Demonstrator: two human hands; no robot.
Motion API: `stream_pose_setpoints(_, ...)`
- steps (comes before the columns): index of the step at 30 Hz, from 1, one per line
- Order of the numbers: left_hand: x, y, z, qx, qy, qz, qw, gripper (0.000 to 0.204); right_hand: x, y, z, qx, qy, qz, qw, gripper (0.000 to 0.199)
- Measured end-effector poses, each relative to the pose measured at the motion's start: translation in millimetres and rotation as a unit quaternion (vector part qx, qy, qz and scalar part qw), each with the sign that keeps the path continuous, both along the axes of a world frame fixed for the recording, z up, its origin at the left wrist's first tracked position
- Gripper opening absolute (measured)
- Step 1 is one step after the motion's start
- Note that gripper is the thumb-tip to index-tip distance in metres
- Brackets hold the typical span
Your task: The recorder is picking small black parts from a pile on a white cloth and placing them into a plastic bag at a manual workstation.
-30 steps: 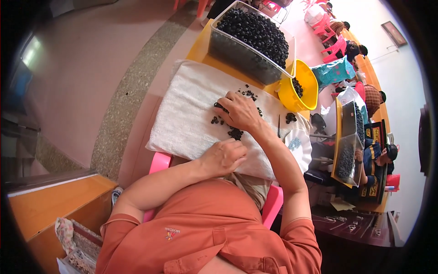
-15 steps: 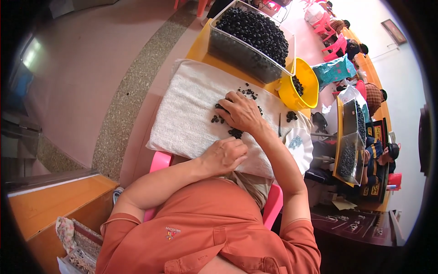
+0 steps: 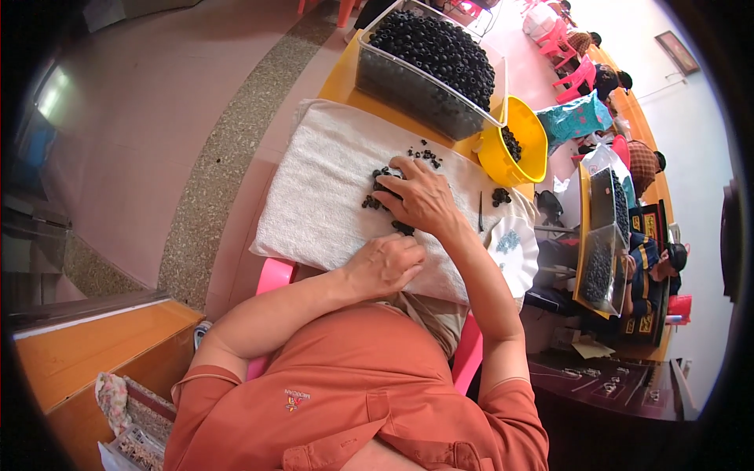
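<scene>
My right hand (image 3: 422, 194) rests palm down over a loose cluster of small black beads (image 3: 375, 202) on a white towel (image 3: 314, 169). Its fingers are bent but apart, and beads show beside the thumb and index finger; what lies under the palm is hidden. Closer to my body, my left hand (image 3: 386, 262) is curled closed at the towel's near part, just below more black beads (image 3: 403, 228). Whatever its fingers may hold is out of sight. Beyond the right hand lie scattered smaller beads (image 3: 425, 154).
A clear bin (image 3: 428, 102) heaped with black beads stands at the far side. Beside it is a yellow bowl (image 3: 491, 157). Dark tweezers (image 3: 481, 212), a small bead pile (image 3: 501, 197) and a fluted white dish (image 3: 522, 271) lie right. Other people sit at tables far right.
My right hand has shifted slightly right and nearer, its fingers spreading a little, so more of the black bead cluster shows at its left. My left hand stays almost still.
</scene>
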State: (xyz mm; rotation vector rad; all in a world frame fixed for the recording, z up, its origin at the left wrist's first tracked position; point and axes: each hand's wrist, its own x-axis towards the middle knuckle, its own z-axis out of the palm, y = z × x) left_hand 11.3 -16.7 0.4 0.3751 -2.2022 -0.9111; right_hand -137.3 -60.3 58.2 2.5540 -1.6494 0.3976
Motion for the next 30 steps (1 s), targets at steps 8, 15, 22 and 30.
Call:
stream_pose_setpoints(8,0.5,1.1,1.7,-0.007,-0.009,0.002,1.000,0.011,-8.1,7.9,-1.8,-0.031,-0.082,0.006,0.996,0.023)
stream_pose_setpoints(15,1.8,0.9,1.6,-0.005,-0.001,0.011,1.000,0.013,-31.1,32.1,-6.6,-0.038,-0.341,-0.050,0.938,0.021)
stream_pose_setpoints(22,-1.0,4.2,16.4,0.325,0.057,0.046,0.943,0.017,-36.0,84.6,-3.3,-0.031,-0.380,-0.103,0.919,0.022)
stream_pose_setpoints(30,-6.9,7.7,4.9,0.532,0.146,-0.045,0.833,0.016,-24.1,118.5,-13.5,-0.019,-0.321,-0.047,0.946,0.023)
